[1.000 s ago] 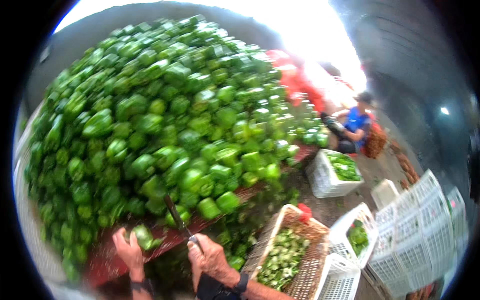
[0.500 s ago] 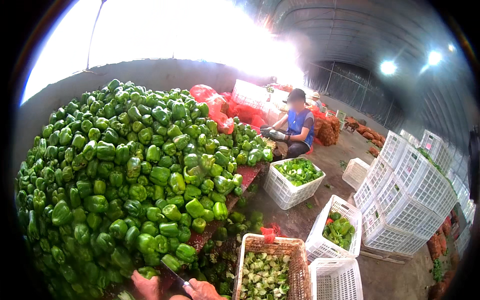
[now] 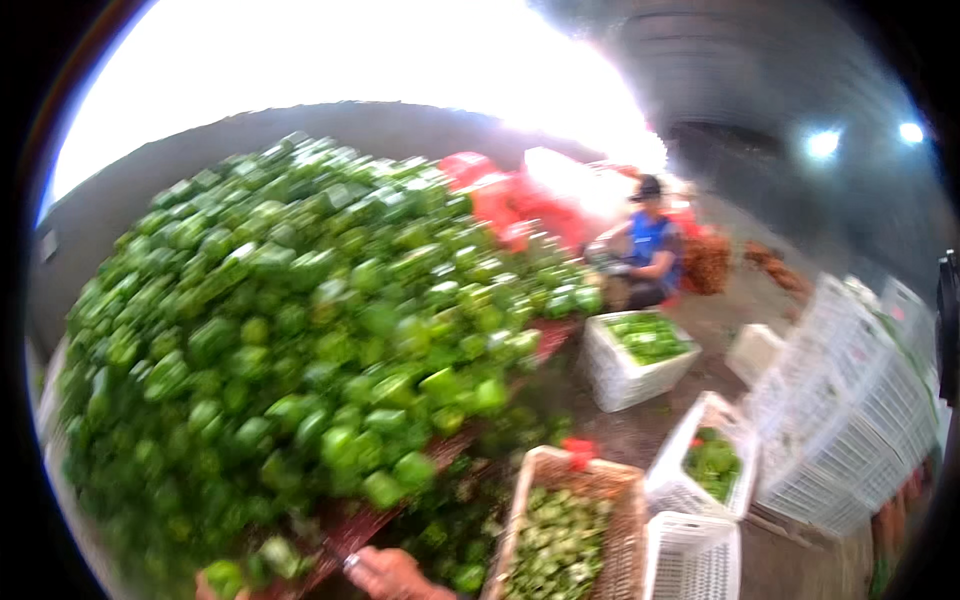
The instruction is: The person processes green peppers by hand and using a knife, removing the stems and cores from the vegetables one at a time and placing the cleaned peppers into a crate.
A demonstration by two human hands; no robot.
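My right hand [image 3: 392,574] is closed at the lower edge around a knife [image 3: 350,562]. The knife's pale handle end shows at my fingers, while its blade is smeared by motion. Farther left, a small part of my left hand [image 3: 206,588] shows at the bottom edge, closed against a green bell pepper [image 3: 224,576]. Between the hands lies a paler green pepper [image 3: 284,557], blurred, on the near edge of the heap. A large heap of green bell peppers [image 3: 330,300] rises in front of me and to the left.
A brownish crate [image 3: 525,490] of pale green pepper scraps stands right of my right hand. White crates [image 3: 690,525] stand beyond it, two with green peppers inside. Stacked white crates [image 3: 840,400] rise at the right. A co-worker [image 3: 650,245] in a blue vest sits by the heap's far end.
The whole view has swung and blurred, shifting the heap and crates rightward. My hands are farther apart, the left one with its pepper now away from the knife.
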